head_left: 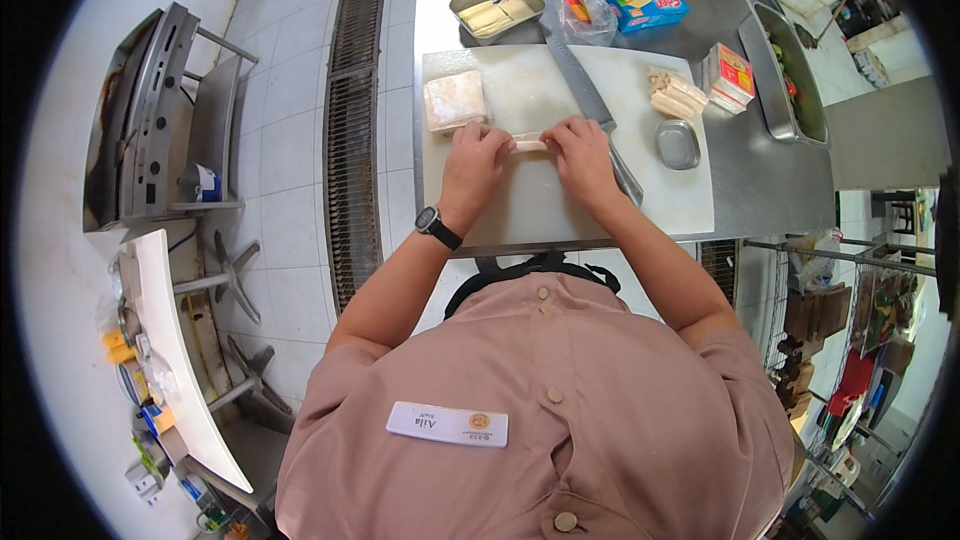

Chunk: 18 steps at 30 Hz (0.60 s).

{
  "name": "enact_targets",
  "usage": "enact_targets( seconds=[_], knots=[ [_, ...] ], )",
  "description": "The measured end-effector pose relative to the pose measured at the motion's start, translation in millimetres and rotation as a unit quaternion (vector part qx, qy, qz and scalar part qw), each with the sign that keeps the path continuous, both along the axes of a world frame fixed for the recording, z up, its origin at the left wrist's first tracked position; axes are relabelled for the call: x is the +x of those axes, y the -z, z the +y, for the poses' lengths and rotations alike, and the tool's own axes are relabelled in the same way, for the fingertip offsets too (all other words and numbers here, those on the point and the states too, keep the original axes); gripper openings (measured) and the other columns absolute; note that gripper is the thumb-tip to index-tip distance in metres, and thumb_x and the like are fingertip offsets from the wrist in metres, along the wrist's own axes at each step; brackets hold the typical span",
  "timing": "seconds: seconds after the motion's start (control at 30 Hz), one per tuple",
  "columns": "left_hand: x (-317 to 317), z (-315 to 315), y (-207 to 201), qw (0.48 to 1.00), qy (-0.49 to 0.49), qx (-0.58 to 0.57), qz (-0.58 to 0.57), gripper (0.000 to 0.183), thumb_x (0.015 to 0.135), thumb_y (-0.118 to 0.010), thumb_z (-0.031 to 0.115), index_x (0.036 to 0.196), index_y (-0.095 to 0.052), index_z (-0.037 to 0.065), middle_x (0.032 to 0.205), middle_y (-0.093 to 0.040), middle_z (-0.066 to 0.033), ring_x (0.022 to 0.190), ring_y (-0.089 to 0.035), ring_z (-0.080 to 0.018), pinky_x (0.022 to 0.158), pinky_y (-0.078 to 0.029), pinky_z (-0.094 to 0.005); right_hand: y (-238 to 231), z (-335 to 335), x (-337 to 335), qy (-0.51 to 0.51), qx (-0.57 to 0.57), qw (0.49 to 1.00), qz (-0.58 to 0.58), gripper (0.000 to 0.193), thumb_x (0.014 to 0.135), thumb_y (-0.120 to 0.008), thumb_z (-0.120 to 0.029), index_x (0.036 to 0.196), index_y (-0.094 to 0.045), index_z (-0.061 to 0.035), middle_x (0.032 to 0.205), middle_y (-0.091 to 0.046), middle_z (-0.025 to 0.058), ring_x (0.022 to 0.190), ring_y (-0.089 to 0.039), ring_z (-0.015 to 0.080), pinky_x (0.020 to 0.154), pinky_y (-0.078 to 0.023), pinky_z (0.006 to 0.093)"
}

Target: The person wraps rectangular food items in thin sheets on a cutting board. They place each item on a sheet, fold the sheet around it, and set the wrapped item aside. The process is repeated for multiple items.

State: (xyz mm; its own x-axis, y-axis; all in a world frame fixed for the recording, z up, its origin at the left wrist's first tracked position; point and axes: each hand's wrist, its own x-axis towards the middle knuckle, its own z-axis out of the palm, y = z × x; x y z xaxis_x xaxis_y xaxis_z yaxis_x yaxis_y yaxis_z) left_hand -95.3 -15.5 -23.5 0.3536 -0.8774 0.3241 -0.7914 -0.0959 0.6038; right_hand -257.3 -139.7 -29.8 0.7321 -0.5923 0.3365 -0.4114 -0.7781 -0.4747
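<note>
Over the white board [540,202], both hands [474,154] [580,154] pinch a pale roll [529,144].

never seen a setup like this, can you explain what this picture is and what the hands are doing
There's no machine here: a person works with two bare hands. The single picture comes from a wide fisheye camera on their head, looking down, which is why straight edges curve.

On the steel table lies a white cutting board. On the board are a stack of pale square sheets, a large knife, a pile of pale rolls and a small metal dish. Beyond it sits a metal tin of yellow sticks.

The left hand and right hand hold a thin pale roll between them, one at each end.
</note>
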Motion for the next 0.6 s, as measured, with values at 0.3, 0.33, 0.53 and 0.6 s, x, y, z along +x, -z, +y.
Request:
enact_targets(
  seconds=[0.3, 0.33, 0.53, 0.6],
  knots=[
    [-28.4, 27.3, -14.4, 0.998, 0.034, -0.014, -0.055, 0.048, 0.084, -0.076, 0.019, 0.128, -0.063, 0.01, 0.096, -0.057, -0.0131, 0.091, -0.056, -0.0308, 0.079, -0.048, -0.041, -14.3, -23.2, -96.9, 0.256, -0.136, 0.95, 0.118, 0.044, 0.095, -0.062, -0.035, 0.129, -0.059, -0.0083, 0.125, -0.063, 0.0105, 0.117, -0.051, 0.0333, 0.099, -0.036, 0.0509],
    [-31.0, 28.5, -14.7, 0.997, 0.044, -0.007, -0.056, 0.051, 0.082, -0.077, 0.02, 0.13, -0.062, 0.01, 0.095, -0.057, -0.0122, 0.09, -0.056, -0.0301, 0.078, -0.048, -0.0407, -11.2, -23.5, -103.6, 0.285, -0.142, 0.936, 0.15, 0.046, 0.095, -0.062, -0.039, 0.13, -0.059, -0.0078, 0.126, -0.062, 0.0107, 0.119, -0.05, 0.0333, 0.1, -0.035, 0.0516],
    [-35.7, 31.0, -13.2, 0.996, 0.046, 0.063, -0.051, 0.064, 0.086, -0.076, 0.027, 0.143, -0.052, 0.013, 0.096, -0.055, -0.0139, 0.09, -0.055, -0.031, 0.078, -0.049, -0.0395, -11.2, -19.7, -116.5, 0.283, -0.115, 0.925, 0.224, 0.046, 0.095, -0.064, -0.038, 0.129, -0.059, -0.0076, 0.129, -0.061, 0.009, 0.123, -0.048, 0.033, 0.101, -0.032, 0.0518],
    [-35.3, 31.3, -12.8, 0.996, 0.047, 0.054, -0.055, 0.065, 0.085, -0.077, 0.027, 0.144, -0.052, 0.013, 0.095, -0.055, -0.0139, 0.089, -0.055, -0.0309, 0.077, -0.049, -0.0394, -17.0, -19.2, -109.9, 0.269, -0.138, 0.941, 0.154, 0.04, 0.092, -0.065, -0.027, 0.128, -0.06, -0.0087, 0.126, -0.062, 0.0092, 0.121, -0.049, 0.0328, 0.1, -0.034, 0.0511]
  ],
)
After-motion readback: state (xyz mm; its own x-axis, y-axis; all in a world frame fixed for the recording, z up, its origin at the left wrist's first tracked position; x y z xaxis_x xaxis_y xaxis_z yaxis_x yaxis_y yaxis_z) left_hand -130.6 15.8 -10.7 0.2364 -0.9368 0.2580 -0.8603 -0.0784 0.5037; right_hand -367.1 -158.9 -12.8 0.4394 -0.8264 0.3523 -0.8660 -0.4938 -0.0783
